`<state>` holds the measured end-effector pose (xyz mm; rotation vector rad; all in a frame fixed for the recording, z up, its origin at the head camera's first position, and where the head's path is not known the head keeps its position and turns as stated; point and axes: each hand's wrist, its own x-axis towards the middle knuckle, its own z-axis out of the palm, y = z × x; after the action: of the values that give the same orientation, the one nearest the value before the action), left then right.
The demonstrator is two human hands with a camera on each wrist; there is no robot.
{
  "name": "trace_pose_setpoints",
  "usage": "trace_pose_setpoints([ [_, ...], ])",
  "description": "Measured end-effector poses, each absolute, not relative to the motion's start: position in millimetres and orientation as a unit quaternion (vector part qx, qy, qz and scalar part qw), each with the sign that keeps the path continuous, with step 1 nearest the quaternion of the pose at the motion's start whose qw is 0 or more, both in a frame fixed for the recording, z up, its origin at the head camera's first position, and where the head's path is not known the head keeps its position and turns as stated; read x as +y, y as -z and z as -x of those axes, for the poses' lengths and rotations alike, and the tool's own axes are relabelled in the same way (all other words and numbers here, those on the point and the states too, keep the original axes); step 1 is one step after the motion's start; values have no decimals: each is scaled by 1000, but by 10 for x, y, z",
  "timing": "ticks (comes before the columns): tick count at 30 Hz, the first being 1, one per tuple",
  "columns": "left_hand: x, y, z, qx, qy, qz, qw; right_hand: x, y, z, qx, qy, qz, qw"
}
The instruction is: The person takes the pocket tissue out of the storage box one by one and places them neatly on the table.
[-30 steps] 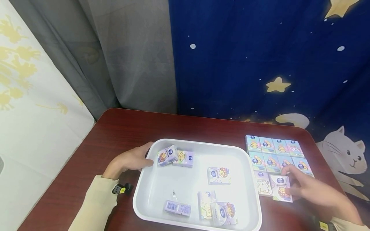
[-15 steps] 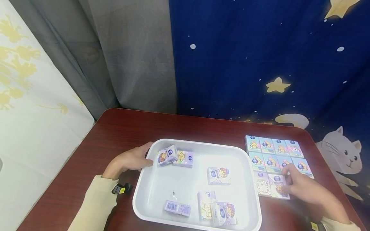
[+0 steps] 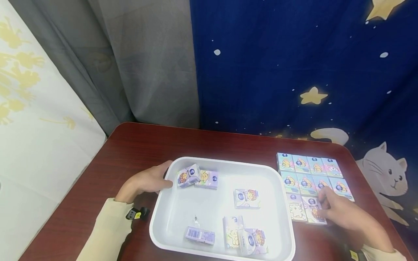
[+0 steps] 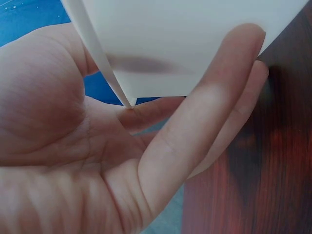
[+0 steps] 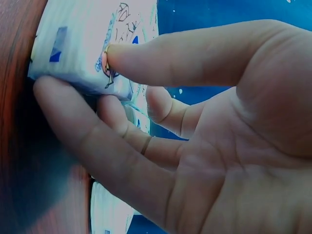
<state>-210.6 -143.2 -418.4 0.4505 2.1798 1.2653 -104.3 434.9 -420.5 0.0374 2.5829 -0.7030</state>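
Purple packet (image 3: 310,207) at my three o'clock, pinched by the right hand (image 3: 343,209), thumb on its printed face, finger along its edge, and it sits in the third row, right up against the white-dog packet (image 3: 296,208). Above that pair, at twelve o'clock, run two rows of blue packets (image 3: 306,183). Over on the tray's ten o'clock side, the left hand (image 3: 150,180) is clamped on the rim of the white tray (image 3: 209,203). So the hands are well apart, and I'd call this the squaring-up step: packet down, row being trued. Next, I judge, calls for an easy release that doesn't nudge its neighbours, then a reach towards nine o'clock for the lone packet (image 3: 247,199) inside the tray, or the barcode packet (image 3: 200,235) at its seven.

Now the blind spots. My right hand covers the purple one's lower-right corner and some of the blue row. The left fingers vanish behind the rim from the head; the left wrist view finds them against the outer wall. Six o'clock, the tray's near edge is partly cut off. Right wrist view washes out the print, so its seating is perhaps flush, no better than that.
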Motion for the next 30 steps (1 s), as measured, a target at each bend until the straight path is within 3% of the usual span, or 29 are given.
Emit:
trace_pose_setpoints([
  [17, -1434, 4177, 2117, 813, -475, -172, 287, 4348, 4148, 1065, 943, 256, -9, 211],
  [30, -1437, 4165, 2109, 811, -478, -173, 290, 3876, 3776, 1001, 967, 215, 55, 127],
])
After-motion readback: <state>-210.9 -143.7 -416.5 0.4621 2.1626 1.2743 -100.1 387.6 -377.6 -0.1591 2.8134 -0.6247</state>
